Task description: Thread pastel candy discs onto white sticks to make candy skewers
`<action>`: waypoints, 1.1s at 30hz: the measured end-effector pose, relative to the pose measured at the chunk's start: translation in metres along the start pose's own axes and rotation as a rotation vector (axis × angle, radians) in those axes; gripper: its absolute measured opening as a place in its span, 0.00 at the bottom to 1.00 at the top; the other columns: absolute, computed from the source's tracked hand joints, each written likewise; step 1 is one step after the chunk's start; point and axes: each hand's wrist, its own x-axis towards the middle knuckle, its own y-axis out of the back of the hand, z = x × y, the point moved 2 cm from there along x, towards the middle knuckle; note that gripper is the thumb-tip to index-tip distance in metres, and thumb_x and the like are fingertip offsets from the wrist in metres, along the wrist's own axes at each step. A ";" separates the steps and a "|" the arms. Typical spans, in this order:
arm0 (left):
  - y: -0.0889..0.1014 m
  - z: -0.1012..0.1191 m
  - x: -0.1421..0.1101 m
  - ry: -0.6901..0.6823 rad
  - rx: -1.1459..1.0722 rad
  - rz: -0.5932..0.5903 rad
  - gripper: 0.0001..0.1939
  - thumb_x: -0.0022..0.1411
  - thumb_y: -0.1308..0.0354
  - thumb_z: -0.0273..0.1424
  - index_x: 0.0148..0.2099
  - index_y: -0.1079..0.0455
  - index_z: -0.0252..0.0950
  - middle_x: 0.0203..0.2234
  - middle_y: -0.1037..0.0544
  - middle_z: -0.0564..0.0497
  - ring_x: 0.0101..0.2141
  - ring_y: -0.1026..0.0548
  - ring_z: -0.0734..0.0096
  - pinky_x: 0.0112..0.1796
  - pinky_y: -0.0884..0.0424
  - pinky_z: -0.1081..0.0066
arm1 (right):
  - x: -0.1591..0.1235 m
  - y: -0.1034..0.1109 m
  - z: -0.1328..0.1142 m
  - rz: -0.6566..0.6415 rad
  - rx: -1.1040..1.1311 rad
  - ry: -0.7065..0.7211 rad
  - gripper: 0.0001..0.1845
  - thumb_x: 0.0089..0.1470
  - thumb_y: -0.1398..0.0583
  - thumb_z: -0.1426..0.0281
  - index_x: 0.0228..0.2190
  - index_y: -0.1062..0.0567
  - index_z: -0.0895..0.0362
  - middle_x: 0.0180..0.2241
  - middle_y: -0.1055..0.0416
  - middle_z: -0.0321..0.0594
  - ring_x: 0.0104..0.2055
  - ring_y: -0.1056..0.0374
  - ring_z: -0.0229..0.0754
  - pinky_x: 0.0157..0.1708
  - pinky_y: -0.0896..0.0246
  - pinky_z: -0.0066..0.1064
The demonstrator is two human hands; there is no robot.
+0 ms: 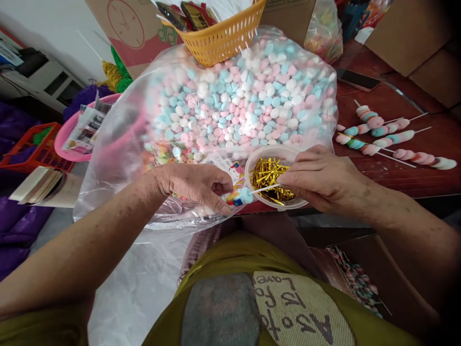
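My left hand [196, 186] is closed, with thumb and fingers pinching a short marshmallow skewer [246, 195] that shows light blue beside a multicoloured piece. A thin white stick [264, 189] runs out of it to the right. My right hand [317, 178] pinches the far end of that stick. Below the stick sits a round clear plastic tub [249, 166] holding gold twist ties [268, 175]. Behind both hands lies a large clear plastic bag [122, 139] full of pink, white and blue marshmallows [237, 105]. Part of the skewer is hidden by my left fingers.
Several finished marshmallow skewers [392, 139] lie on the red table [382, 180] at right, near a phone [358, 79]. A yellow basket [223, 41] rests against the bag. Further left are a pink basin [66, 139] and an orange basket [43, 149]. More skewers [355, 278] lie low at right.
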 end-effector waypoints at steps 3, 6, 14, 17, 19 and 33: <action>-0.008 -0.010 0.005 -0.056 -0.181 0.039 0.17 0.50 0.39 0.41 0.38 0.35 0.35 0.30 0.27 0.51 0.30 0.31 0.73 0.32 0.35 0.73 | -0.003 0.006 -0.005 0.062 -0.094 0.038 0.06 0.54 0.47 0.75 0.30 0.31 0.54 0.28 0.27 0.36 0.31 0.38 0.40 0.34 0.48 0.36; -0.019 -0.012 0.015 -0.159 -0.308 0.129 0.26 0.45 0.35 0.37 0.47 0.37 0.37 0.38 0.27 0.49 0.37 0.30 0.70 0.36 0.34 0.71 | -0.005 0.011 -0.010 0.129 -0.149 0.076 0.06 0.53 0.45 0.77 0.34 0.33 0.55 0.27 0.27 0.37 0.30 0.39 0.41 0.33 0.48 0.38; -0.018 0.012 0.010 -0.086 0.084 0.477 0.09 0.54 0.43 0.35 0.36 0.31 0.36 0.23 0.28 0.56 0.25 0.32 0.77 0.29 0.39 0.75 | -0.017 0.010 -0.003 0.054 -0.141 0.009 0.03 0.54 0.46 0.74 0.33 0.33 0.56 0.27 0.28 0.40 0.30 0.39 0.43 0.32 0.49 0.38; -0.016 0.015 0.004 -0.004 0.520 0.817 0.12 0.53 0.43 0.39 0.35 0.30 0.35 0.22 0.29 0.53 0.26 0.33 0.72 0.29 0.41 0.71 | -0.023 0.008 -0.002 0.031 -0.073 -0.021 0.04 0.54 0.46 0.74 0.28 0.34 0.55 0.26 0.30 0.40 0.29 0.40 0.42 0.31 0.49 0.37; -0.018 0.013 0.004 0.007 0.669 0.916 0.14 0.56 0.46 0.41 0.34 0.30 0.35 0.22 0.29 0.50 0.26 0.33 0.69 0.30 0.42 0.68 | -0.025 0.007 -0.003 0.024 0.015 -0.039 0.05 0.55 0.47 0.74 0.27 0.35 0.55 0.26 0.32 0.41 0.29 0.40 0.41 0.32 0.49 0.37; -0.012 0.009 -0.007 -0.226 0.813 0.957 0.24 0.56 0.52 0.53 0.45 0.30 0.42 0.31 0.23 0.49 0.30 0.30 0.68 0.31 0.41 0.67 | -0.022 0.015 -0.005 -0.018 0.261 -0.237 0.10 0.59 0.50 0.72 0.26 0.36 0.55 0.23 0.38 0.36 0.28 0.44 0.37 0.30 0.48 0.32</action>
